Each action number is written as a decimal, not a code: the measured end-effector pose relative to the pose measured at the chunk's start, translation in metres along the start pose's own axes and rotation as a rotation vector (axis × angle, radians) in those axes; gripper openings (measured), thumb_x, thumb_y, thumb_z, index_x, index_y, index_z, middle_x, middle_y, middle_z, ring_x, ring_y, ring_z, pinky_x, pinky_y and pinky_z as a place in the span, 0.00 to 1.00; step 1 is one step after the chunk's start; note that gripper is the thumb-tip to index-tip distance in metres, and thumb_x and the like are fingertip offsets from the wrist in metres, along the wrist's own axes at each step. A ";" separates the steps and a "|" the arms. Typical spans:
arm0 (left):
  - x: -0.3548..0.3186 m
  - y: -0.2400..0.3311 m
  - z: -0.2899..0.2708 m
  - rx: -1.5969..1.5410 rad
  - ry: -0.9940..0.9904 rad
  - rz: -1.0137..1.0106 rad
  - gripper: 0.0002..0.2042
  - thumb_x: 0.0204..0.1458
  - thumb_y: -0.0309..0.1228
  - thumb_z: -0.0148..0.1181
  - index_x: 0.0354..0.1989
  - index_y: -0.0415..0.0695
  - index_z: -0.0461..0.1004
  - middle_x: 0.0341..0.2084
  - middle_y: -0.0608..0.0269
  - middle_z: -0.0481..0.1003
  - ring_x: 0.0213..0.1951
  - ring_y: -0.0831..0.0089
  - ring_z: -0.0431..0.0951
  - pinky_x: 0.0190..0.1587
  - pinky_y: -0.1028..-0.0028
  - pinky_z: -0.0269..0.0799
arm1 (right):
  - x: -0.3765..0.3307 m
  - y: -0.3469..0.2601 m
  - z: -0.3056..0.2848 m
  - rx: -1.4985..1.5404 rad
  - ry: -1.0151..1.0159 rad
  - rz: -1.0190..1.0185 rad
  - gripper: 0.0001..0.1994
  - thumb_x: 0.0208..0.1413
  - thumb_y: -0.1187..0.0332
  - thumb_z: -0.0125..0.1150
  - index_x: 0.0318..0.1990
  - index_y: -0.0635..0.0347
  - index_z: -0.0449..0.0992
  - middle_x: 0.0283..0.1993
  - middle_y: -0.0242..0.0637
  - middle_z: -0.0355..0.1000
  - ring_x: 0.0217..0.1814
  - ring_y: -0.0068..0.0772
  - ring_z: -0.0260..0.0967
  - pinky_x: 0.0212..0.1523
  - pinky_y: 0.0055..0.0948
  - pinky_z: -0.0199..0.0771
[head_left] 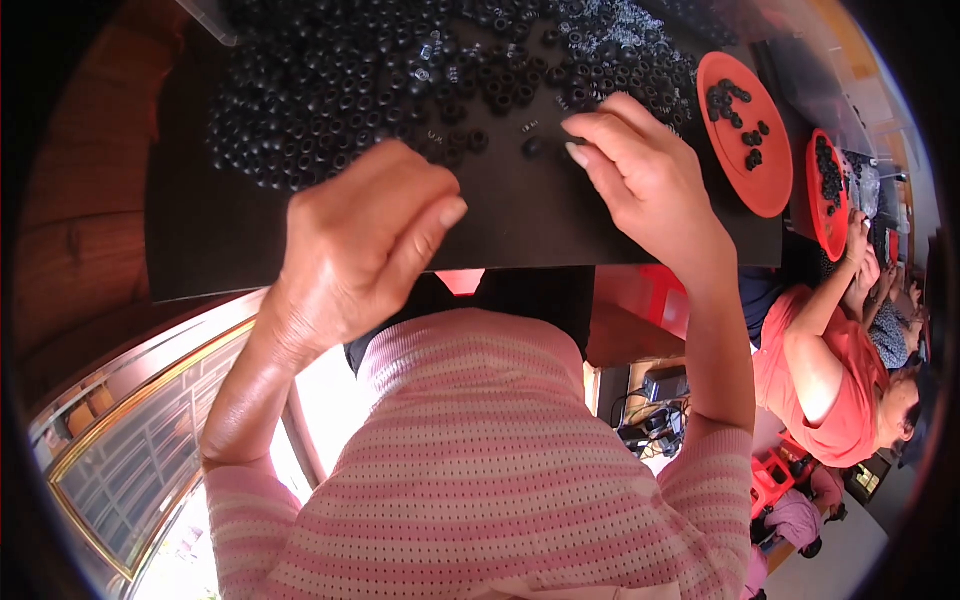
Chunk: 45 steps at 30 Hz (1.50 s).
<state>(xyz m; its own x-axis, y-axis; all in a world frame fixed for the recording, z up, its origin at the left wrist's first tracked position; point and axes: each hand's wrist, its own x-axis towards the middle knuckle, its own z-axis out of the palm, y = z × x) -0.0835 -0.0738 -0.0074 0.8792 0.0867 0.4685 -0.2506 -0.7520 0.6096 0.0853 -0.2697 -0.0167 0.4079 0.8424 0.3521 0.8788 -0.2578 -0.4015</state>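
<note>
My left hand (365, 235) is closed over the near side of the dark work surface, knuckles up and thumb along the side. Its curled fingers are turned away, so whatever they hold is hidden. Above the surface to the right, my right hand (640, 165) has its thumb and forefinger slightly apart, with nothing visible between the tips. Just left of those tips lie a small metal spring (530, 126) and a single black ring-shaped part (532, 147). Past both hands spreads a large heap of black ring-shaped parts (320, 110), with a pile of small silvery springs (620, 35) at the far right.
An orange-red oval tray (765, 190) with several black parts stands right of my right hand. Beyond it is another red tray (832, 235) with black parts, near a co-worker in a coral shirt (835, 385). The black work surface (520, 225) ends close to my waist.
</note>
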 end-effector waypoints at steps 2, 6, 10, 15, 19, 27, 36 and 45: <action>-0.012 0.009 0.005 -0.067 -0.026 -0.004 0.03 0.52 0.24 0.61 0.31 0.38 0.75 0.22 0.59 0.72 0.22 0.64 0.75 0.24 0.70 0.71 | 0.001 -0.007 0.004 -0.073 -0.024 -0.027 0.08 0.49 0.70 0.65 0.36 0.59 0.75 0.33 0.34 0.68 0.33 0.40 0.72 0.28 0.37 0.71; -0.028 0.019 0.012 -0.186 -0.107 -0.120 0.04 0.52 0.24 0.61 0.32 0.36 0.76 0.24 0.57 0.74 0.25 0.67 0.74 0.25 0.72 0.69 | 0.006 -0.015 0.007 -0.060 -0.021 -0.033 0.09 0.49 0.70 0.66 0.36 0.60 0.74 0.31 0.36 0.67 0.28 0.42 0.69 0.27 0.37 0.67; -0.034 0.019 0.021 -0.198 -0.031 -0.107 0.04 0.53 0.25 0.60 0.29 0.40 0.75 0.22 0.61 0.71 0.20 0.67 0.74 0.21 0.71 0.69 | 0.012 -0.021 0.013 -0.198 -0.039 -0.071 0.10 0.46 0.67 0.68 0.32 0.59 0.73 0.31 0.36 0.67 0.28 0.42 0.70 0.25 0.39 0.68; -0.038 0.016 0.024 -0.211 -0.032 -0.127 0.03 0.54 0.25 0.59 0.30 0.39 0.75 0.22 0.60 0.71 0.20 0.66 0.73 0.22 0.70 0.69 | 0.014 -0.019 0.018 -0.255 -0.045 -0.106 0.11 0.46 0.66 0.68 0.32 0.59 0.72 0.32 0.35 0.67 0.29 0.41 0.71 0.24 0.39 0.69; -0.036 0.014 0.027 -0.284 -0.008 -0.164 0.04 0.55 0.25 0.59 0.31 0.38 0.75 0.22 0.59 0.71 0.20 0.67 0.71 0.22 0.71 0.68 | 0.013 -0.022 0.013 -0.177 0.026 -0.134 0.10 0.45 0.70 0.68 0.33 0.59 0.72 0.30 0.35 0.67 0.29 0.40 0.71 0.24 0.36 0.70; -0.004 0.019 0.038 -0.922 -0.063 -0.703 0.10 0.58 0.33 0.60 0.38 0.38 0.73 0.21 0.73 0.69 0.20 0.89 0.64 0.17 0.82 0.58 | 0.000 -0.038 0.001 0.061 0.070 -0.153 0.14 0.41 0.74 0.68 0.36 0.58 0.71 0.31 0.34 0.67 0.28 0.36 0.70 0.24 0.32 0.70; 0.002 0.008 0.053 -1.113 0.070 -0.623 0.09 0.59 0.31 0.58 0.43 0.38 0.73 0.25 0.70 0.73 0.22 0.88 0.64 0.19 0.85 0.59 | -0.002 -0.038 0.007 0.327 0.097 -0.123 0.18 0.46 0.83 0.61 0.47 0.63 0.73 0.35 0.36 0.69 0.29 0.32 0.69 0.27 0.28 0.69; -0.002 0.006 0.056 -1.457 0.034 -0.712 0.15 0.63 0.34 0.52 0.52 0.36 0.70 0.31 0.62 0.76 0.21 0.83 0.66 0.18 0.83 0.58 | -0.004 -0.028 0.009 0.417 0.138 -0.122 0.14 0.49 0.82 0.62 0.45 0.70 0.76 0.34 0.38 0.68 0.30 0.25 0.70 0.29 0.22 0.70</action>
<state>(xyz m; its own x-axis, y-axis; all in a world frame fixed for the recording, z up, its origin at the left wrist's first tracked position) -0.0647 -0.1150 -0.0403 0.9749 0.1568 -0.1578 0.0133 0.6670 0.7450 0.0571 -0.2618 -0.0149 0.3618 0.7763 0.5161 0.7591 0.0760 -0.6465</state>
